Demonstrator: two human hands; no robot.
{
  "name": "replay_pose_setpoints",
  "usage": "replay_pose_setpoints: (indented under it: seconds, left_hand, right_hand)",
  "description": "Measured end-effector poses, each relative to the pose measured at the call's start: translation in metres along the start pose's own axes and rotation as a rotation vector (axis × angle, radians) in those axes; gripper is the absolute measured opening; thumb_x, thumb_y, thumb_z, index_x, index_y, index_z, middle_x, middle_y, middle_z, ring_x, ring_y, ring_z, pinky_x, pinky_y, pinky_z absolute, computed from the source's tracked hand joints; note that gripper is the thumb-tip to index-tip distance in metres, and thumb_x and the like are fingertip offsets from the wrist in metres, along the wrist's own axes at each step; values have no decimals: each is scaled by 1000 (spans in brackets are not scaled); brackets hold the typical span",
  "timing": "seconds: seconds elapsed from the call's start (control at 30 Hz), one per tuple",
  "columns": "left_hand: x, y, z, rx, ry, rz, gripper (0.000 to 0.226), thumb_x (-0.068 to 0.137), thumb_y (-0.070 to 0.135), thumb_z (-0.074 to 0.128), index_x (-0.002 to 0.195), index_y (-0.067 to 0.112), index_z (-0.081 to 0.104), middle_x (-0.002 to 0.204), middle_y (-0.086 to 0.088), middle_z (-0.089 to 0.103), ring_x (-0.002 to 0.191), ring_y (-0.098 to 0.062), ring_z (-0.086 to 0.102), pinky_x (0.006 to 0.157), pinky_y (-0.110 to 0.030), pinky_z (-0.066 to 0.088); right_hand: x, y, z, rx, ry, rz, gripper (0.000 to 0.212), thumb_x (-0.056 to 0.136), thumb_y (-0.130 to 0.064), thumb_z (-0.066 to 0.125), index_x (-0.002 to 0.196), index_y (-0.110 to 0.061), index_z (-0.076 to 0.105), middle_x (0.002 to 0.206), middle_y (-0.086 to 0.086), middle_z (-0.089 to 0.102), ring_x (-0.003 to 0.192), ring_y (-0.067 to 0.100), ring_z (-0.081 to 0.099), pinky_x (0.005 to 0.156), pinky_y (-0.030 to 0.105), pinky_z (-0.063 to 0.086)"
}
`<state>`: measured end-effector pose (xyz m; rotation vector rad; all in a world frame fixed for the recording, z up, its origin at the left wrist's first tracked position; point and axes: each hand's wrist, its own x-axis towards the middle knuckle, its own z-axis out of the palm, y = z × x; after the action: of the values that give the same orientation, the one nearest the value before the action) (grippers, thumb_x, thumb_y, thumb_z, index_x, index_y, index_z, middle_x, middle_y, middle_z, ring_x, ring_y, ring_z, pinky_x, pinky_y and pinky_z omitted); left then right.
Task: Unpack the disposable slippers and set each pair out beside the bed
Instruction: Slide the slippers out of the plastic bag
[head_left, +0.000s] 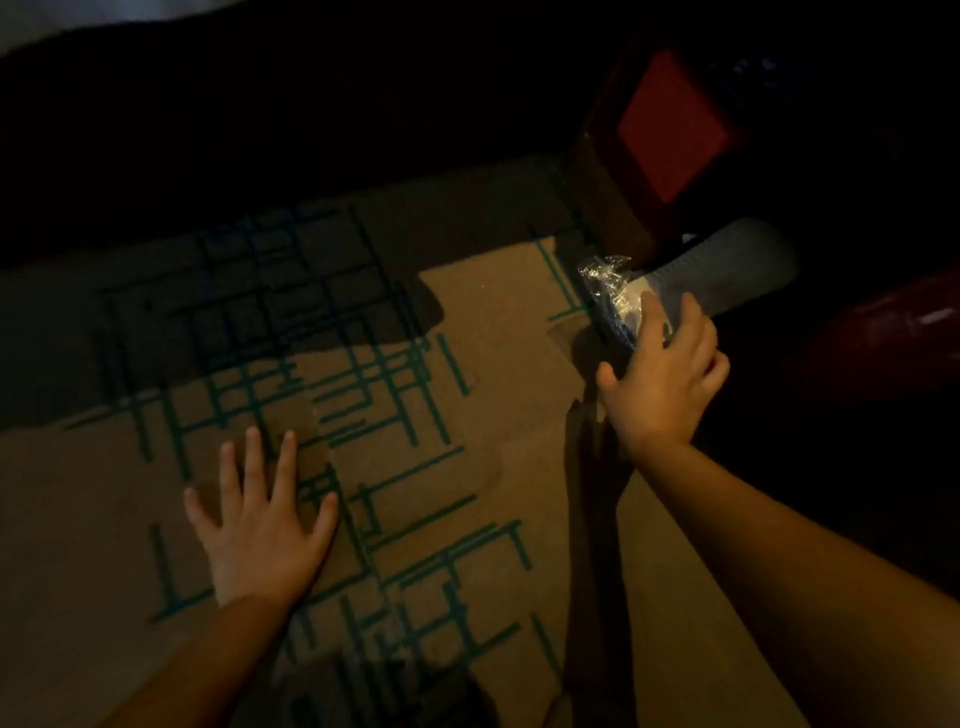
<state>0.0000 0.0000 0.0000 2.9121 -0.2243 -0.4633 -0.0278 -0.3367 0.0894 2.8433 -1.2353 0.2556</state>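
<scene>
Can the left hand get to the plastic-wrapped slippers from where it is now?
Probably not without shifting: the left hand lies flat on the carpet, well apart from the wrapped slippers, where the right hand already rests.

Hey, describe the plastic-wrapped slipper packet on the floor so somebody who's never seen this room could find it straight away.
Start from the brown carpet with teal line patterns and follow it to its far right edge, where dark wooden furniture meets the floor. The slipper packet lies there under the right hand. It is the only shiny, crinkled clear plastic in view, unlike the dull grey slipper sole beside it.
</scene>
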Motion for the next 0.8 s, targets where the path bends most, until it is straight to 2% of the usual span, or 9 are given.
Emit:
replay_pose_setpoints:
  seconds: [0.17,0.3,0.37,0.47,0.53,0.7,0.77,0.8]
  left_hand:
    - [0,-6,-4,-13,-8,30,80,75,67,20,146,32,15,159,-2,4,146,-23,-3,113,-59,4]
    - [-2,-20,-7,3,-17,102,79,74,65,17,145,30,20,158,-4,12,146,-23,6,113,-55,11]
    - [-10,-22,-9,5,-19,113,76,77,60,21,145,27,24,157,-5,15,145,-25,10,112,-55,15]
    - [-18,-16,-6,-15,-72,40,68,85,49,42,146,28,20,158,-3,6,146,-24,3,114,-54,14]
    - [-17,-5,-6,-62,-110,-49,74,84,42,52,147,26,16,159,-3,2,146,-24,-1,115,-54,12]
    - [-12,37,-16,-307,-88,-251,64,85,41,53,142,24,30,159,-7,6,146,-27,1,112,-60,9]
    - [-8,53,-26,-452,-37,-296,54,88,39,51,137,21,41,157,-9,17,145,-26,11,113,-57,12]
    - [-6,61,-32,-577,-17,-294,48,90,37,50,133,17,46,153,-12,29,141,-26,23,115,-51,18]
  right_hand:
    - [13,6,-4,-172,-85,-118,82,72,-24,75,140,-25,29,148,14,30,136,35,25,105,56,28]
    - [25,18,-1,-232,-95,-196,74,79,-17,67,142,-25,27,144,14,35,134,34,29,107,57,28]
    - [26,22,0,-242,-97,-231,71,81,-17,64,142,-24,28,142,14,37,132,34,31,106,57,28]
    - [17,21,1,-181,-88,-237,70,81,-19,64,141,-23,29,140,13,40,129,33,35,103,54,32]
    - [4,15,2,-126,-72,-266,70,80,-21,65,140,-23,30,140,13,40,129,32,35,102,51,34]
    - [-37,-18,1,57,-95,-447,72,74,-22,69,138,-23,37,137,11,44,128,32,39,101,47,37]
    - [-56,-34,-3,144,-106,-541,71,72,-21,71,136,-22,41,134,11,48,125,31,43,98,47,39]
    - [-65,-41,-4,195,-111,-576,69,71,-20,71,135,-21,43,133,11,50,123,31,46,96,47,41]
